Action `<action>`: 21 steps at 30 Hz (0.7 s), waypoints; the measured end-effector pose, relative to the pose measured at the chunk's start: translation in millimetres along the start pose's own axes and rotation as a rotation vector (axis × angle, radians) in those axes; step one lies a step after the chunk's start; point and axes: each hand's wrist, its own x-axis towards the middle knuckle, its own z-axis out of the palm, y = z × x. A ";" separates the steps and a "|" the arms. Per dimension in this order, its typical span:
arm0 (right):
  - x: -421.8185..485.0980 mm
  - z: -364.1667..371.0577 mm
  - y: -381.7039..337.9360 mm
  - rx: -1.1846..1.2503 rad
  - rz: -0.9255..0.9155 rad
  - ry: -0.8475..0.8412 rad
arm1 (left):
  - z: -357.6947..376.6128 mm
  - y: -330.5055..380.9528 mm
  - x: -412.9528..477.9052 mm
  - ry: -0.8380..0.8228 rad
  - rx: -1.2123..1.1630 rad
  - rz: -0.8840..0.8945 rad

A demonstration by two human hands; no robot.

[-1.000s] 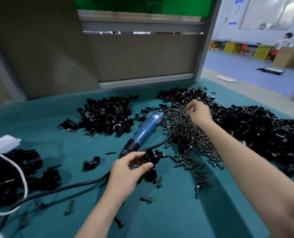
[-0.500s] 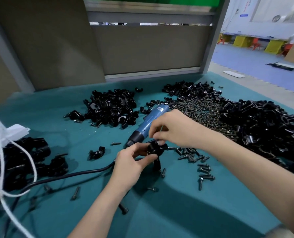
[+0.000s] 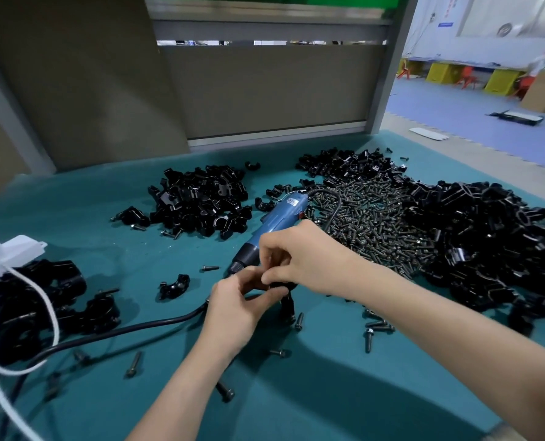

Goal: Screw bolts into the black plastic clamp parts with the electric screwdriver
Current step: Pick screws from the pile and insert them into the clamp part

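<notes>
Over the middle of the teal table (image 3: 105,237), nearer the front edge, both hands meet on 1 black clamp (image 3: 279,286). The left hand (image 3: 233,310) comes from the front edge with thumb and fingers curled round the clamp's left side. The right hand (image 3: 306,259) reaches in from the right edge, its fingers bent and their tips pinching the clamp's top. Whether a bolt sits between those tips I cannot tell, since the fingers hide the spot. The blue screwdriver (image 3: 277,221) lies flat on the table just behind the hands, no hand on it, its black nose pointing toward the front-left and partly covered by the right hand. Its cable (image 3: 121,332) loops round from its far end and also runs along the table from under the left hand to the left edge. A bolt heap (image 3: 369,224) spreads right of the screwdriver, toward the far edge. Clamp heaps lie round it: 1 left of the screwdriver (image 3: 201,202), 1 by the far edge (image 3: 350,163) and a big 1 along the right edge (image 3: 487,240). A lone clamp piece (image 3: 174,284) sits left of the hands, with loose bolts (image 3: 133,364) scattered toward the front edge. At the left edge lie larger black parts (image 3: 32,300), with a white cord (image 3: 20,281) draped across them.
</notes>
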 end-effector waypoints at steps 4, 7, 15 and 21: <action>-0.6 4.5 2.7 -0.003 0.047 0.047 | 0.0 0.2 -0.4 0.033 0.012 -0.001; -1.3 5.9 4.8 0.017 0.083 0.077 | 0.0 0.4 -1.4 0.040 0.007 0.004; -4.0 10.3 4.2 -0.026 0.085 0.111 | 1.5 -1.3 -0.9 0.038 -0.007 0.006; -5.3 15.0 7.4 0.013 0.054 0.125 | 2.2 -0.2 -1.6 0.034 0.023 0.016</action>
